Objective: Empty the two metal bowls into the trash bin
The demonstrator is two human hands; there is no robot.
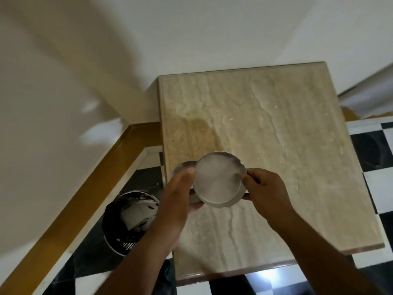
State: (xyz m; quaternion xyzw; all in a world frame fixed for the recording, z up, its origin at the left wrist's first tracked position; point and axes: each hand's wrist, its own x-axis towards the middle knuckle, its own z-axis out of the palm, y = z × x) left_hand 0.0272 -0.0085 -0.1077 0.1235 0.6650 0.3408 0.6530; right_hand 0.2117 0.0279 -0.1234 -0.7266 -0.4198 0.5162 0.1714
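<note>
A round metal bowl [219, 182] hovers over the near left part of the marble table top [276, 135], its pale inside facing me and blurred. My left hand [176, 199] grips its left side, with fingers under the base. My right hand [263, 188] pinches the right rim. The second metal bowl [183, 167] peeks out behind my left thumb at the table's left edge; most of it is hidden. The trash bin [119, 237], a round metal one with a dark liner and white scraps inside, stands on the floor left of the table, below my left forearm.
The table stands in a corner against cream walls [63, 103]. A brown skirting board [70, 209] runs along the left wall. The floor [374, 158] is black and white chequered tile.
</note>
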